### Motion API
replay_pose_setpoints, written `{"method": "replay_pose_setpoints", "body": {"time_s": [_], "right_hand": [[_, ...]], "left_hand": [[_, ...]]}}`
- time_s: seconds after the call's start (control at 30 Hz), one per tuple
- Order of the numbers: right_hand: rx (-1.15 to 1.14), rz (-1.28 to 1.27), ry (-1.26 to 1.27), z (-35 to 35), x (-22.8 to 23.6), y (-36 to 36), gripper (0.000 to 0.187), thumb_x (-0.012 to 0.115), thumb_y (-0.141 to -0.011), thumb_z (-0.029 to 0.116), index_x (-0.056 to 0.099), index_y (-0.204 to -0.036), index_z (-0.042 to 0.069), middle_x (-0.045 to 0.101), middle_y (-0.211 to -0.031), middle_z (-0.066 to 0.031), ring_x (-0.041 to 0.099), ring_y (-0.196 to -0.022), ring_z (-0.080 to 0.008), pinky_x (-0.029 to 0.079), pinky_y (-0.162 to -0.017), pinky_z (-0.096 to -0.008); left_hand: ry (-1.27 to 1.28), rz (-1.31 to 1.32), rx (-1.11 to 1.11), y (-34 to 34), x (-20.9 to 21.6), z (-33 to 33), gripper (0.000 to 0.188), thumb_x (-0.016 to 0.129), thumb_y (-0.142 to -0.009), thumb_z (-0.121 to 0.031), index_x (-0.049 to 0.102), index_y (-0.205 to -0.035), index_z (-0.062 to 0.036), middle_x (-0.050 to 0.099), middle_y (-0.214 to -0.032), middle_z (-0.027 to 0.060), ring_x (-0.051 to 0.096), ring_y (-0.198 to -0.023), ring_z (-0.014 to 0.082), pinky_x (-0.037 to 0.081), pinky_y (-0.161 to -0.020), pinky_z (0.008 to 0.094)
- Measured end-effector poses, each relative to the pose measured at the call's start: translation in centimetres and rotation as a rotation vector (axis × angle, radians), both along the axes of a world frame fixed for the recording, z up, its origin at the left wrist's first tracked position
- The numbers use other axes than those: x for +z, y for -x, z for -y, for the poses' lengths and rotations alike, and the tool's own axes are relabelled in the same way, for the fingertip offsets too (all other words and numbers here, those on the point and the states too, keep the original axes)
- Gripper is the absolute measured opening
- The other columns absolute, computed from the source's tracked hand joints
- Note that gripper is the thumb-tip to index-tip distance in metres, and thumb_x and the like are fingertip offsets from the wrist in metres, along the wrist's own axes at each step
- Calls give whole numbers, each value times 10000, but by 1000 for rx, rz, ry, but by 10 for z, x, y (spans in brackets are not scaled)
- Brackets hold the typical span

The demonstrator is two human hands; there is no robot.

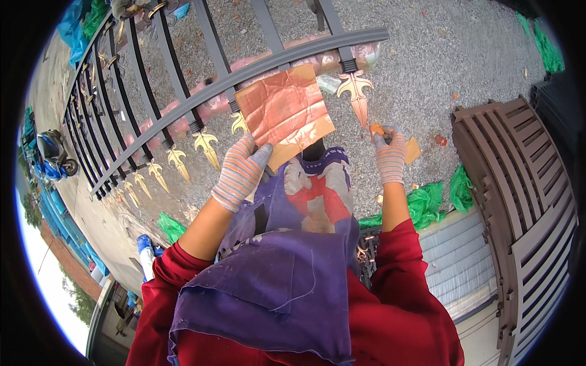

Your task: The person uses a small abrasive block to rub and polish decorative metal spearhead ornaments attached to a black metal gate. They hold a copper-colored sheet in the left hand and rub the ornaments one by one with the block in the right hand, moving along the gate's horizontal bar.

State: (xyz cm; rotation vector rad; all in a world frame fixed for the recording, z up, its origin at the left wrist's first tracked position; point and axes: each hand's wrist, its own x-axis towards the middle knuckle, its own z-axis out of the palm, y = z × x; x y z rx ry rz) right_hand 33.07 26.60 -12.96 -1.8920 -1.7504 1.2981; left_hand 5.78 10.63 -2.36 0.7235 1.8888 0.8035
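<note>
Now my left grip (241,174) pinches cardboard (284,110) beside the spearhead (354,94). My right grip (391,157) pinches something orange (376,129) near its tip.

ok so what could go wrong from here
The creased, copper-coloured cardboard, gripped near its lower left by the left hand, could flop against the gold spearhead partly hidden behind it and perhaps smudge it. The small orange piece in the right hand might slip onto the gravel and pick up grit.
</note>
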Motion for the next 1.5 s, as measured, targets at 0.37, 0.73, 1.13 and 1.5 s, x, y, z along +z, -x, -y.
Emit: {"method": "replay_pose_setpoints", "body": {"time_s": [0.37, 0.73, 1.13, 1.5], "right_hand": [[419, 225, -533, -86, -12, 41, 206, 664, -826, 84, 623, -1026, 50, 635, -894, -144, 631, -795, -284, 507, -735, -373], [362, 105, -443, -20, -6, 83, 250, 728, -780, 111, 649, -1007, 45, 646, -819, -146, 623, -738, -298, 489, -685, -394], [411, 143, -340, -3, -12, 73, 203, 637, -785, 84, 633, -987, 62, 627, -884, -202, 598, -830, -389, 482, -755, -450], [369, 214, -329, -43, 11, 37, 232, 708, -799, 149, 633, -992, 45, 648, -832, -159, 626, -778, -303, 497, -683, -388]], "left_hand": [[-20, 68, 14, 3, 7, -4, 147, 585, -898, -123, 515, -863, 2, 593, -664, 91, 567, -481, 130, 429, -408, 268], [-89, -95, -41, 8, 5, 6, 169, 598, -886, -136, 519, -817, -2, 569, -639, 73, 564, -477, 128, 434, -405, 270], [-163, -275, -116, 17, 10, 14, 164, 586, -889, -121, 550, -813, 20, 579, -659, 97, 559, -503, 133, 441, -442, 274], [112, 100, 356, 30, 21, 10, 240, 613, -869, -133, 615, -1055, 20, 639, -863, 67, 555, -762, 100, 465, -679, 262]]}}
